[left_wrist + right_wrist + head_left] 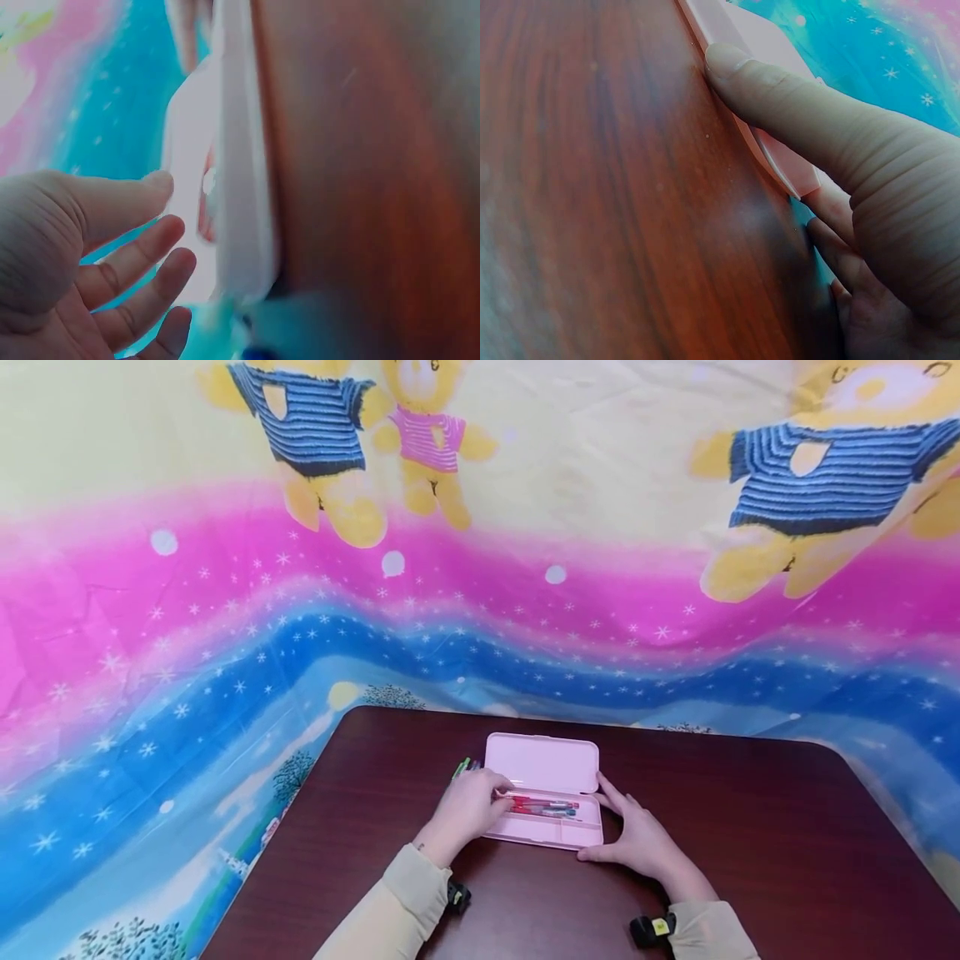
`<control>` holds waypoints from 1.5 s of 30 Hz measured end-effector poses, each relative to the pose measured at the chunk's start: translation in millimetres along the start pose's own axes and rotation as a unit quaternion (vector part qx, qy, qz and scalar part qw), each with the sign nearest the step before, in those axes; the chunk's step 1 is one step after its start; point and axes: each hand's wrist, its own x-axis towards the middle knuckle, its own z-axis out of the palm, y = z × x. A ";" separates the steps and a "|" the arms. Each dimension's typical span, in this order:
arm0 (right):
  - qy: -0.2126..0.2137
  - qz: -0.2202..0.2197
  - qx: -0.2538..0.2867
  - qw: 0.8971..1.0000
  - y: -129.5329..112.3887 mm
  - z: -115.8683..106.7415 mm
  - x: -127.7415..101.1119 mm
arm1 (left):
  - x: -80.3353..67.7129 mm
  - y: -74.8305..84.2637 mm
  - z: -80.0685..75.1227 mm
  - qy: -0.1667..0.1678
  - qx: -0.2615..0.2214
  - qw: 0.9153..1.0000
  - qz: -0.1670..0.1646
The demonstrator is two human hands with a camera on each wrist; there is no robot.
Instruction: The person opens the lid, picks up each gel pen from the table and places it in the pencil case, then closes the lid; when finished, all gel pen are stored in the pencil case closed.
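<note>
A pink pencil case [544, 833] lies with its lid [542, 763] raised on the dark table. Several pens [546, 807], some with red parts, lie in its back compartment. My left hand [470, 806] is over the case's left end; in the left wrist view its thumb [127, 199] and fingers stand apart with nothing seen between them. At the right end, my right hand [637, 835] holds the case, thumb [780, 94] along the front edge and fingers towards the back by the hinge. Those fingertips are partly hidden in the right wrist view.
A green pen [461, 767] and a darker one lie left of the case, partly behind my left hand. The brown table [750, 827] has rounded far corners. A printed cloth [555, 610] with bears and snowflakes hangs beyond its edge.
</note>
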 end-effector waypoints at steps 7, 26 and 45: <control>0.001 0.001 -0.003 1.000 -1.2 0.1 -1.0 | 2.5 -32.9 -19.2 0.067 0.020 0.993 -0.091; -0.004 0.000 0.000 1.000 -3.1 2.3 1.3 | 3.3 -70.2 -14.7 0.001 0.032 0.973 -0.228; -0.005 0.007 0.000 1.000 -2.8 -0.6 0.0 | 4.9 -61.9 -17.5 0.032 0.022 0.980 -0.196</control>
